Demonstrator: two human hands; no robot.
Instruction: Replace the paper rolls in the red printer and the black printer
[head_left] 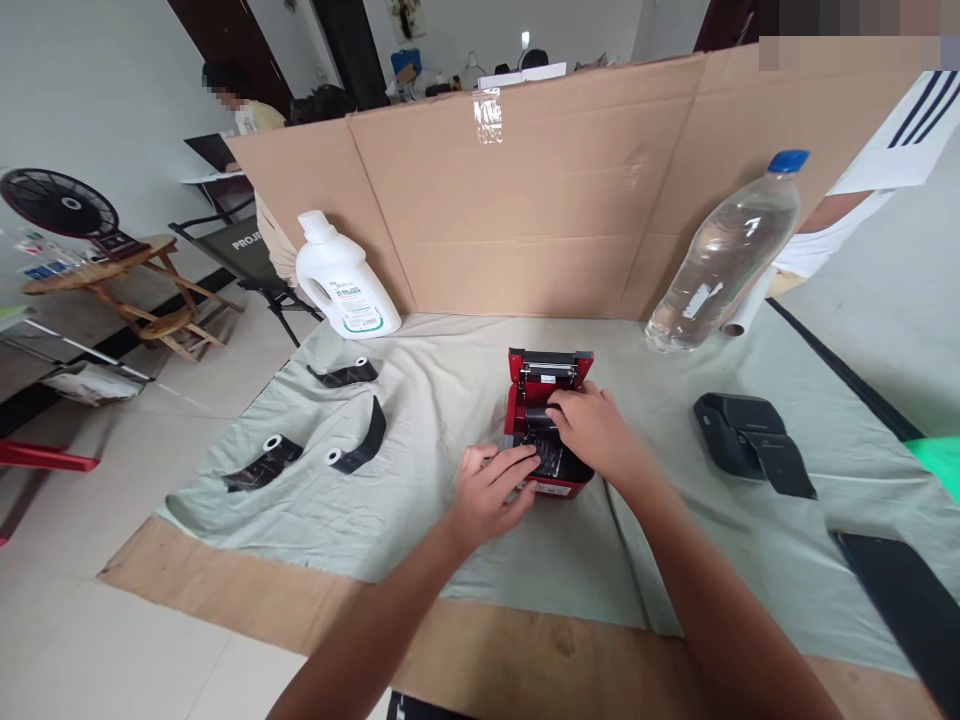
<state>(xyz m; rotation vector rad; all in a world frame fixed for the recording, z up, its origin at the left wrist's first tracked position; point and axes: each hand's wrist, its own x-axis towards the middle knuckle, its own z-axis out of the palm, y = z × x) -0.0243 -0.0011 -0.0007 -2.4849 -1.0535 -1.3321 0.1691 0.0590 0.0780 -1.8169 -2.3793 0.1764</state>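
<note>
A small red and black receipt printer (514, 412) stands on the cloth with its lid (550, 366) raised. Inside it lies a black paper roll (538, 420), and a black paper strip (550, 460) runs from it toward the front. My right hand (594, 425) reaches in from the right, fingers curled on the roll. At the printer's front left, my left hand (491, 490) has its fingertips on the strip and its thumb lower, by the front edge. The fingers partly hide the roll and the strip.
Several loose black paper rolls (358, 457) lie left. A white jug (349, 285) and a water bottle (727, 260) stand before a cardboard panel (525, 210). To the right are a black printer (739, 435) and a dark flat device (904, 590). Other people are beyond the panel.
</note>
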